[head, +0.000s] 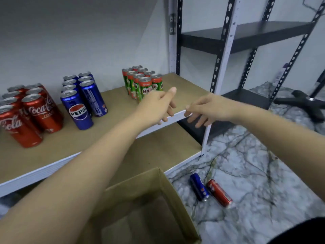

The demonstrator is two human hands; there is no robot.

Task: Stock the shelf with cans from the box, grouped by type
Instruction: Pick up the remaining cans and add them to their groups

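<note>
Head view: left hand (158,104) fingers (169,110) loosely curled downward, holding nothing, thumb out toward 1 o'clock, over the front edge of the shelf (109,138). Right hand (209,106) fingers (198,120) spread and relaxed, empty, just beside the left at 3 o'clock, not clearly touching.

Shelf stock, all upright, long axis vertical:
- Milo cans (143,81) at 11 o'clock of the left hand, 9 tops visible.
- Pepsi cans (82,99) at 9 o'clock, 7 visible, two rows.
- Coca-Cola cans (29,113) far left, about 8; cut off by the frame edge, count uncertain.

Groups stand apart from each other.

Floor (255,173): 1 Pepsi can (198,186) and 1 Coca-Cola can (219,192) lying on their sides, side by side, long axes running 11-to-5 o'clock, tops toward 5.

Cardboard box (168,199) at 6 o'clock, open; no cans visible inside.
</note>
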